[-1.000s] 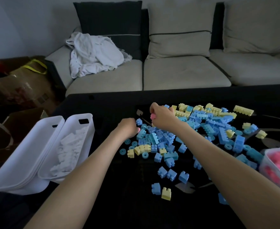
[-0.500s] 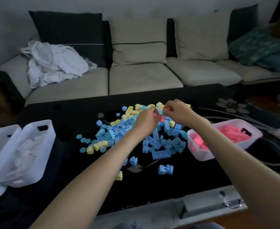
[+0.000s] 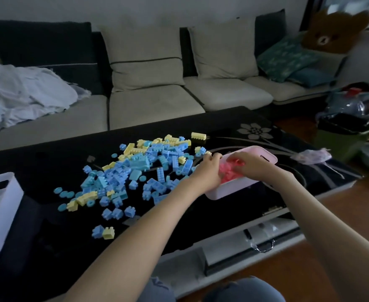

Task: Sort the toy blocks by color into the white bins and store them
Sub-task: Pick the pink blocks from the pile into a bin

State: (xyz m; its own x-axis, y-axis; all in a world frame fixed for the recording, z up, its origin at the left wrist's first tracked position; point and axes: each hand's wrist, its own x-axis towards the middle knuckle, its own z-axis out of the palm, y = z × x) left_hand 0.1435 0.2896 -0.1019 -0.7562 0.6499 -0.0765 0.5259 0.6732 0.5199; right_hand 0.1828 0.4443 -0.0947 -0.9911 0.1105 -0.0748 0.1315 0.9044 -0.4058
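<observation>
Half a second ago the person faced the pile; they've turned a bit to the right since. The long sofa [image 3: 153, 105] behind the black glass table [image 3: 48, 162] now shows its far end, with a teal cushion [image 3: 288, 57] and a brown teddy bear [image 3: 331, 33], and the white bin on the left [image 3: 0, 214] has slid to the very edge of sight. The bigger change is the hands. They were bunched together over the blue and yellow pile [image 3: 140, 168] with a pink piece between them, and both have moved across to the bin of pink blocks [image 3: 229, 189]. That bin sits on the table just right of the pile, near the front edge and turned at an angle, well filled with pink blocks [image 3: 229, 171] (they make the white plastic look pinkish). The pile looks the same, a loose spread in the middle of the table, with little blue rings [image 3: 63, 194] on its left side and strays toward the front, including a blue block [image 3: 98, 231] touching a yellow block [image 3: 108, 233]. The left hand [image 3: 209, 168] is at the bin's left rim, knuckles up and fingers bent, but I can't tell if it grips the rim or holds a piece. The right hand [image 3: 251, 166] is over the pink blocks with fingers curled down among them, and I can't tell if anything is pinched.
</observation>
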